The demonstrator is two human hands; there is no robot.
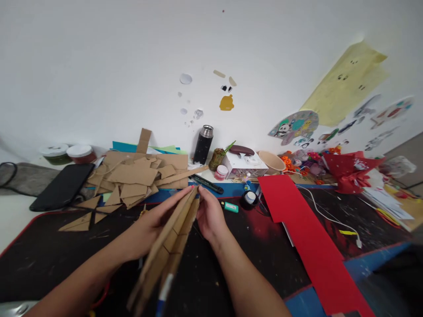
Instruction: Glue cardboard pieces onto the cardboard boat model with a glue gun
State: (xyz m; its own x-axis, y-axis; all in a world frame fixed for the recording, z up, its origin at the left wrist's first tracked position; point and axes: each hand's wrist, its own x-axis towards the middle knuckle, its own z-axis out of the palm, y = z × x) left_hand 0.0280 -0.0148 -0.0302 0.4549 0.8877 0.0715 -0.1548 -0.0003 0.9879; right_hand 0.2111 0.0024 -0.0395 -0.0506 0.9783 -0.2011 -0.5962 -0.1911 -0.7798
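The left hand (150, 228) and the right hand (210, 215) together grasp a layered cardboard piece (176, 230) above the black desk mat (204, 277), whose far-left edge carries cardboard scraps (132, 174).

Two hands show, one left hand (150, 226) and one right hand (211, 215), and the cardboard (176, 233) they hold has two long walls. Jars with white lids number three: one green jar (54, 154), one reddish jar (82, 155) and one small pink jar (221, 173). There is one each of these: black phone (62, 187), dark flask (203, 149), box cutter (209, 183), teal USB stick (230, 207), white box (248, 168), beige bowl (271, 163), big red sheet (307, 246), red-wrapped bouquet (350, 171) and, on the wall, long yellow paper (342, 83). Loose cardboard scraps (132, 174) run well past ten, overlapping too much for an exact count.
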